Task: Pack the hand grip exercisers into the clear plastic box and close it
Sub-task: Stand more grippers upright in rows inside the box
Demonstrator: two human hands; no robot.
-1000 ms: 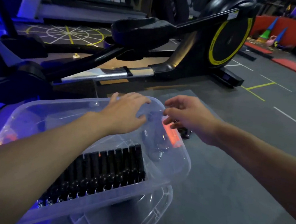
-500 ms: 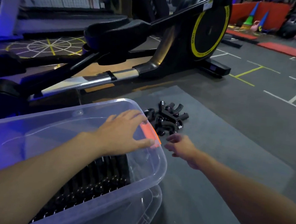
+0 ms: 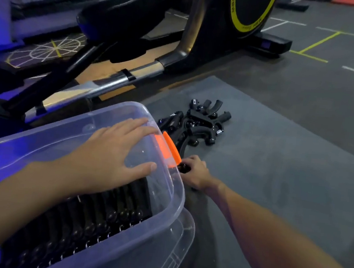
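Recorder: Since half a second ago the right hand (image 3: 196,172) has dropped to the grey mat (image 3: 277,165). Its fingers now curl round one black exerciser (image 3: 183,168), just beside the orange latch (image 3: 169,147).

Checker: And the left hand (image 3: 113,151)?

Recorder: Same place. It lies flat, fingers spread, on the clear lid (image 3: 52,143), which sits tilted over the clear plastic box (image 3: 180,248). Judgement: it steadies lid and box while the other hand fetches.

Checker: Where are the exercisers relative to the hands?

Recorder: The packed row (image 3: 90,218) stands inside the box, seen through the plastic, under and nearer than the left palm. The loose pile (image 3: 201,123) lies on the mat beyond the latch, just ahead of the right hand. The gripped one sits at the pile's near edge, outside the box.

Checker: Status?

Recorder: Judgement: packing unfinished, lid not yet shut.
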